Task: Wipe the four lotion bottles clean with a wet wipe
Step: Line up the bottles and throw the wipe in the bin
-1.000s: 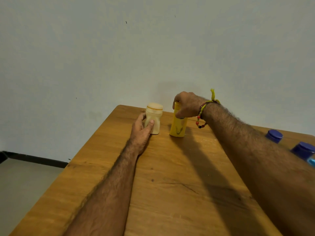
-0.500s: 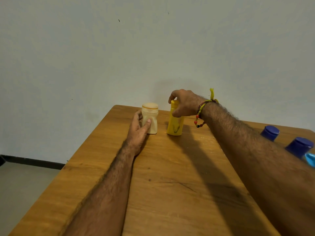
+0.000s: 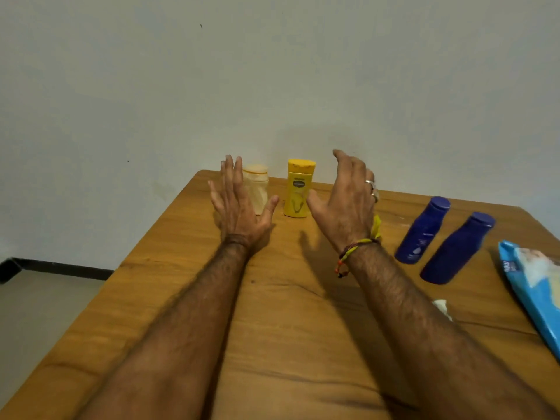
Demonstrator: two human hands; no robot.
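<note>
Hovering over the far end of the bench (image 3: 272,328): left hand (image 3: 239,207) and right hand (image 3: 345,204), both with fingers spread wide, holding nothing, touching nothing.

Placement:
- cream bottle (image 3: 259,189) and yellow bottle (image 3: 298,189) stand upright, just beside each other near the far edge, close to the wall. Left hand partly covers the cream one; yellow one sits in the gap between the two hands.
- first blue bottle (image 3: 424,231) and second blue bottle (image 3: 457,250) stand near each other on the right, well apart from the yellow pair. Their lean is probably wide-angle distortion.
- wipes pack (image 3: 533,283) lies flat at the right edge, near the blue pair; crumpled wipe (image 3: 442,307) lies on the bench, half hidden by the right forearm.

My read: two groups look like a sort, one done, one pending; can't tell which.

Materials:
- yellow bottle: smooth glossy plastic, flat-sided, flip cap, dark oval label.
- cream bottle: pale, waisted, round cap.
- blue bottles: dark glossy plastic, rounded shoulders, round caps; should be slippery when wet.
- pack: soft, shiny blue film.
- bench: wood-grain top, matte.
- right wrist: thread bracelet (image 3: 357,250).
</note>
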